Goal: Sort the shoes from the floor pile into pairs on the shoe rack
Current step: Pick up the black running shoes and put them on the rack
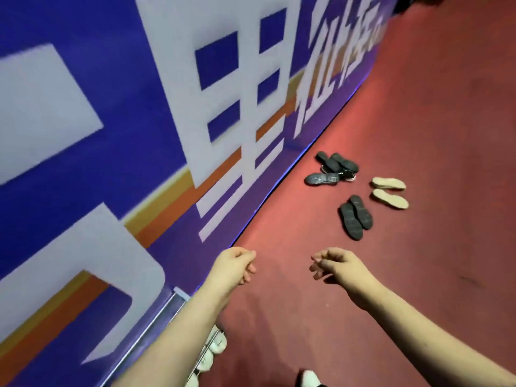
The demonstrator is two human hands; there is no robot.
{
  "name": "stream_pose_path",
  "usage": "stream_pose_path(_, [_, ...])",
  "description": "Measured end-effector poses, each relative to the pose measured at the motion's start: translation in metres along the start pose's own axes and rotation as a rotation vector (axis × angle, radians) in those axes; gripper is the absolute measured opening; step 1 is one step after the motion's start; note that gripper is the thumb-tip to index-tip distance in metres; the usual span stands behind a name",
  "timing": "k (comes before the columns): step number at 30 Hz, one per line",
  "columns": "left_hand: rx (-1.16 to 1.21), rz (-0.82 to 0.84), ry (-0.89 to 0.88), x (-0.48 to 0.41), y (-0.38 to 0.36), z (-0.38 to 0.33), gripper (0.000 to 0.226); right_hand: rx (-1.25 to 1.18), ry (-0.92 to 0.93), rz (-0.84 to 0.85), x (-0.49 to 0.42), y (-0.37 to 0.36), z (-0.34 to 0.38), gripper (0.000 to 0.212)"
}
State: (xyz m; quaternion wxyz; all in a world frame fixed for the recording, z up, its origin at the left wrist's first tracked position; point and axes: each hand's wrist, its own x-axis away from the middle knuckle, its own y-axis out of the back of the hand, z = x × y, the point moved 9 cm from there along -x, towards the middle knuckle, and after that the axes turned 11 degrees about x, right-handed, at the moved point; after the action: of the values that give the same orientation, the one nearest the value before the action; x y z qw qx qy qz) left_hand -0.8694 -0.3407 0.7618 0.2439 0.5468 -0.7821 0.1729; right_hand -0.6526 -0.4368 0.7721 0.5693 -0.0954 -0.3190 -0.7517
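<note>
Several shoes lie soles up on the red floor ahead. A heap of dark shoes (333, 167) sits nearest the wall. Two black shoes (356, 216) lie side by side closer to me, and two beige shoes (389, 191) lie to their right. My left hand (233, 265) and my right hand (336, 265) hang in the air short of the shoes, fingers loosely curled, holding nothing. A metal shoe rack (173, 305) stands against the wall at the lower left, with white shoes (212, 350) on it, partly hidden by my left forearm.
A tall blue wall banner (139, 135) with large white characters and an orange stripe runs along the left. The red floor (418, 121) stretches to the right. A white shoe tip (310, 378) shows at the bottom edge.
</note>
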Motion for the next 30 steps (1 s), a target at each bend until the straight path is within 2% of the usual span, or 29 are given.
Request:
stream_pose_path(6, [-0.156,0.091,-0.064,-0.032,-0.114,-0.063,0.016,-0.122,0.016,-0.138,-0.015,0.112,-0.011,0.011])
stream_pose_path(13, [-0.198,0.145,-0.111,-0.060,-0.259,-0.112,0.011,-0.121,0.022,-0.203,-0.046,0.246,-0.036,0.015])
stream_pose_path(23, [-0.283,0.166,-0.121,-0.140,-0.377,-0.146,0.012,-0.214,-0.048,-0.304,-0.109,0.366,-0.064,0.010])
stream_pose_path(30, [-0.340,0.189,-0.121,-0.268,-0.457,-0.181,0.017,-0.180,-0.111,-0.328,-0.221,0.443,-0.061,0.013])
